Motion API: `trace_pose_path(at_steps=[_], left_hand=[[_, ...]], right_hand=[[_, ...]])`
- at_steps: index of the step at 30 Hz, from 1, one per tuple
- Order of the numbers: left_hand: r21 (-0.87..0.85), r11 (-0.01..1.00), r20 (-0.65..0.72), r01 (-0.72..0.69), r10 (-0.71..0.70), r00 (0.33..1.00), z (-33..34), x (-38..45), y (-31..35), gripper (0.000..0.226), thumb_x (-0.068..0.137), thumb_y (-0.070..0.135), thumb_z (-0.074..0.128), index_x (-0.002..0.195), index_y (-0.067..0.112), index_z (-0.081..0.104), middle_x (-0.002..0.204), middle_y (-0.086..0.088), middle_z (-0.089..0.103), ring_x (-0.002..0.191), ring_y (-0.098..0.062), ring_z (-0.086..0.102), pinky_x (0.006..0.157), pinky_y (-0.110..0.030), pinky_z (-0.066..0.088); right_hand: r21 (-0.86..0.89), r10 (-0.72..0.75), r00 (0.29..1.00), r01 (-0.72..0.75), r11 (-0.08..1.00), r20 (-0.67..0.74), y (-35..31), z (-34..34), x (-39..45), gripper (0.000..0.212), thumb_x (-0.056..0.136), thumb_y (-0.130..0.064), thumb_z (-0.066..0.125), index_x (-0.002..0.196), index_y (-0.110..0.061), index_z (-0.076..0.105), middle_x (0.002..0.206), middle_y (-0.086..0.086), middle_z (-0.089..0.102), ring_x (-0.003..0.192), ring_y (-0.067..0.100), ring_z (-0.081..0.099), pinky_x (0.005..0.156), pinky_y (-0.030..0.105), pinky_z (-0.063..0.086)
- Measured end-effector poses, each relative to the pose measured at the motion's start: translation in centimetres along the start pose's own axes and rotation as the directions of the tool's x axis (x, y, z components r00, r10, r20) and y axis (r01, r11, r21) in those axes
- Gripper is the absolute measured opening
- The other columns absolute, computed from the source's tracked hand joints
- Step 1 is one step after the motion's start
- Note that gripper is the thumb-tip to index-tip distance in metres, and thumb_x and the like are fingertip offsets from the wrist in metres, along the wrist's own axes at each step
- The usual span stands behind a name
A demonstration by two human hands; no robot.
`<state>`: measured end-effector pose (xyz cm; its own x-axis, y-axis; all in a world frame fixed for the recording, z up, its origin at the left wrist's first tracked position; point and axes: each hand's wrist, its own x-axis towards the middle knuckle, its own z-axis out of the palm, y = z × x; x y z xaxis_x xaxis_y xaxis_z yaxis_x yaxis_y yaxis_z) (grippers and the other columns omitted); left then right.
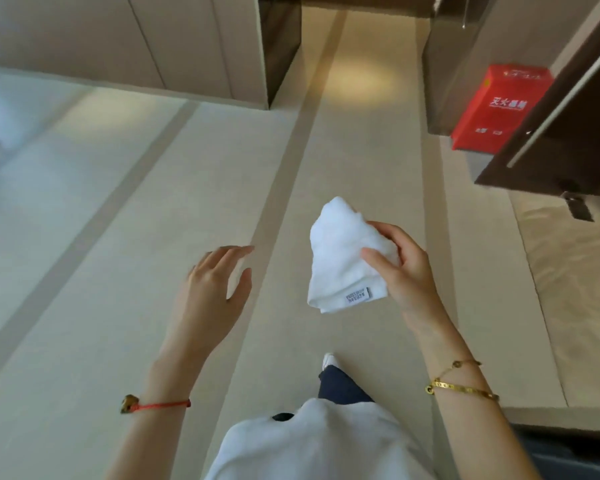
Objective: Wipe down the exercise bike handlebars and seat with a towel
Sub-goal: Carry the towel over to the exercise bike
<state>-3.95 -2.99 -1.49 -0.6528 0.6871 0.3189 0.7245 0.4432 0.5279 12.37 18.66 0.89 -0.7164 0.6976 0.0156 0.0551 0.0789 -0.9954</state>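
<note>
A folded white towel (343, 258) with a small label on its lower edge hangs in front of me, above the floor. My right hand (400, 268) grips it from the right side, thumb across its front. A short way to the left of the towel, my left hand (215, 289) is held out with fingers spread and nothing in it. No exercise bike shows in this view.
I stand on a pale tiled floor (153, 237) with darker strips running ahead into a corridor. A red box (496, 109) stands on the floor at the right, by a dark door with a long handle (561, 109). Beige wall panels (118, 39) rise at the upper left.
</note>
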Motion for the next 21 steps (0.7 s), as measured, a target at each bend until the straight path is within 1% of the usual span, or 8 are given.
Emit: trace_pose_path(at_steps=[3,6,11,15,18,21], left_hand=[[0.044,0.993,-0.06,0.113,-0.11,0.992,-1.4,0.5,-3.4,0.03,0.094,0.017,0.058,0.124,0.017,0.062,0.116,0.002,0.065,0.107,-0.02,0.061,0.091,-0.039,0.051],[0.078,0.973,-0.111,0.216,-0.207,0.972,-2.7,1.7,-6.7,0.031,0.093,0.017,0.058,0.124,0.018,0.062,0.116,0.003,0.065,0.107,-0.019,0.06,0.089,-0.037,0.05],[0.103,0.924,-0.213,0.368,-0.341,0.916,-4.8,5.5,-12.4,0.031,0.094,0.019,0.057,0.124,0.02,0.061,0.117,0.005,0.064,0.108,-0.018,0.06,0.088,-0.037,0.051],[0.118,0.871,-0.311,0.476,-0.423,0.851,-7.3,10.2,-16.6,0.03,0.094,0.021,0.056,0.124,0.021,0.062,0.118,0.006,0.064,0.109,-0.017,0.06,0.086,-0.036,0.052],[0.133,0.83,-0.383,0.542,-0.461,0.801,-9.1,13.5,-19.8,0.03,0.095,0.021,0.056,0.124,0.022,0.061,0.119,0.008,0.063,0.11,-0.016,0.059,0.085,-0.037,0.052],[0.13,0.773,-0.41,0.621,-0.528,0.744,-10.3,16.3,-22.7,0.03,0.095,0.023,0.055,0.125,0.023,0.06,0.121,0.009,0.063,0.111,-0.016,0.058,0.088,-0.034,0.05]], right_hand=[[0.004,0.009,0.994,-0.01,1.0,0.11,0.1,4.1,3.7,0.032,0.081,-0.018,0.065,0.113,-0.023,0.064,0.108,-0.009,0.07,0.102,0.009,0.066,0.08,0.019,0.051],[0.018,0.022,0.976,-0.026,0.999,0.219,0.4,8.3,7.9,0.031,0.084,-0.014,0.066,0.113,-0.024,0.065,0.109,-0.008,0.071,0.101,0.01,0.066,0.078,0.02,0.051],[0.021,0.024,0.923,-0.035,0.999,0.384,0.2,15.7,16.4,0.036,0.08,-0.023,0.067,0.115,-0.022,0.064,0.108,-0.006,0.071,0.101,0.011,0.067,0.078,0.02,0.051],[0.017,0.015,0.861,-0.027,0.999,0.508,-0.9,21.6,24.3,0.036,0.079,-0.024,0.068,0.115,-0.025,0.064,0.108,-0.004,0.072,0.101,0.014,0.068,0.079,0.024,0.051],[0.021,0.006,0.824,-0.022,1.0,0.567,-1.8,26.4,30.1,0.037,0.079,-0.023,0.068,0.116,-0.025,0.064,0.109,-0.005,0.072,0.102,0.014,0.068,0.08,0.024,0.052],[0.025,0.003,0.786,-0.024,0.999,0.619,-2.4,31.2,34.9,0.037,0.078,-0.023,0.069,0.114,-0.026,0.065,0.108,-0.007,0.072,0.101,0.012,0.068,0.079,0.023,0.052]])
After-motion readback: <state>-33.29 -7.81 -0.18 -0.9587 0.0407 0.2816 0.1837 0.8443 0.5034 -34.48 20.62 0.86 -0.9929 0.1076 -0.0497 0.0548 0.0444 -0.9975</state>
